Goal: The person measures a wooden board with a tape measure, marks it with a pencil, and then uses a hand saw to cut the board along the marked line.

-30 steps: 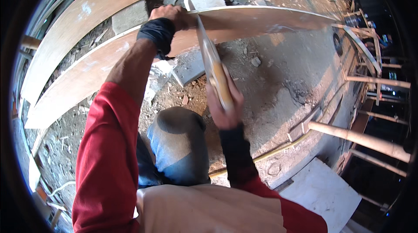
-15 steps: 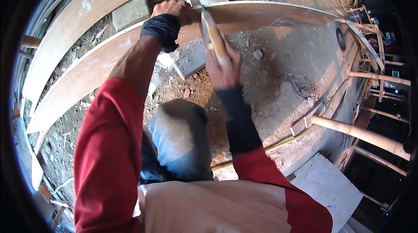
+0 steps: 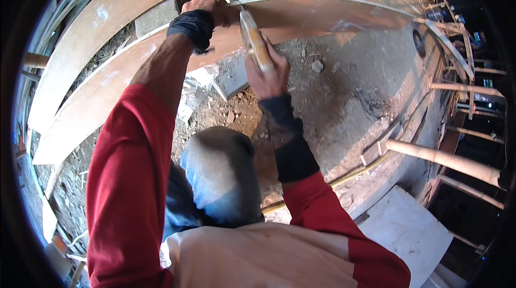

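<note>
A long, thin wooden board (image 3: 317,17) stands on its edge across the ground in front of me. My left hand (image 3: 207,8), with a dark band at the wrist, is closed over the board's upper edge. Just to its right, the blade of a handsaw (image 3: 255,40) crosses that edge, its tip pointing to the far side. My right hand (image 3: 270,74) is wrapped round the saw's pale wooden handle, on the near side of the board. Part of the blade is hidden by the board.
A second long board (image 3: 97,24) lies beyond the first. Concrete blocks (image 3: 157,17) and a grey slab (image 3: 234,78) sit by the boards. My knee (image 3: 223,169) is below the hands. Bamboo poles (image 3: 446,161) and a white panel (image 3: 406,229) are at the right, amid rubble.
My right hand and the saw have moved a little forward and left. The left hand stays on the board's edge, and the view has shifted slightly.
</note>
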A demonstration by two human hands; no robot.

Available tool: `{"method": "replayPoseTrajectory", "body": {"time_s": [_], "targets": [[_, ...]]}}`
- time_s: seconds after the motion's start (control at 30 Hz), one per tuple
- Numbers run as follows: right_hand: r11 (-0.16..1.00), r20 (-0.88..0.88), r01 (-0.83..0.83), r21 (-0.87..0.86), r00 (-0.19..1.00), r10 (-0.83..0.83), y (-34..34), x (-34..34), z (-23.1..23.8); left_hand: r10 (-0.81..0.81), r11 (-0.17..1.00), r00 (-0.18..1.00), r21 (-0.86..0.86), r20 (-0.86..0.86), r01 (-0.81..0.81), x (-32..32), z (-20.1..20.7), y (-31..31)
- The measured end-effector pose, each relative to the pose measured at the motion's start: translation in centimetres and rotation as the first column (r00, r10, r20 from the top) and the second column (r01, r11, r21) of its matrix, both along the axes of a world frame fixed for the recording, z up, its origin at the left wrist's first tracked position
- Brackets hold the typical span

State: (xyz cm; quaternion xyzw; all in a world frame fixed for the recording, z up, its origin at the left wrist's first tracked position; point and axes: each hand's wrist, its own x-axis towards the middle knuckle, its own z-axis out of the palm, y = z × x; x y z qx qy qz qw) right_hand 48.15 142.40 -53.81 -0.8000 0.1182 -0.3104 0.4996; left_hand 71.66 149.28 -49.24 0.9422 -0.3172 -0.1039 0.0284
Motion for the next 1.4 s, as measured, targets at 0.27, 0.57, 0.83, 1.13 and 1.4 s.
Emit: {"method": "replayPoseTrajectory", "body": {"time_s": [0.27, 0.57, 0.83, 1.13, 1.4], "targets": [[0.994, -0.189, 0.112, 0.019, 0.976, -0.106, 7.0, -15.1, 7.4, 0.013, 0.999, 0.999, -0.032, 0.033, -0.012, 3.3, -3.1, 0.6], [0.984, -0.005, 0.158, -0.082, 0.987, -0.159, 2.1, -3.6, 2.3, 0.013, 0.997, 1.000, 0.077, -0.025, -0.011, 0.2, -1.1, -0.8], [0.980, -0.004, 0.127, -0.156, 0.992, -0.129, 0.0, -6.8, -1.3, 0.009, 1.000, 1.000, -0.019, 0.007, -0.009, -0.7, -2.8, 0.5], [0.996, -0.178, 0.091, 0.022, 0.980, -0.085, 1.7, -9.7, -2.2, -0.026, 0.999, 0.999, -0.035, 0.036, 0.027, -1.4, -1.3, -0.3], [0.996, -0.252, 0.082, 0.041, 0.965, -0.069, 4.1, -19.7, 11.5, -0.120, 0.992, 0.985, 0.045, 0.123, 0.115, -2.3, -2.2, -0.3]]}}
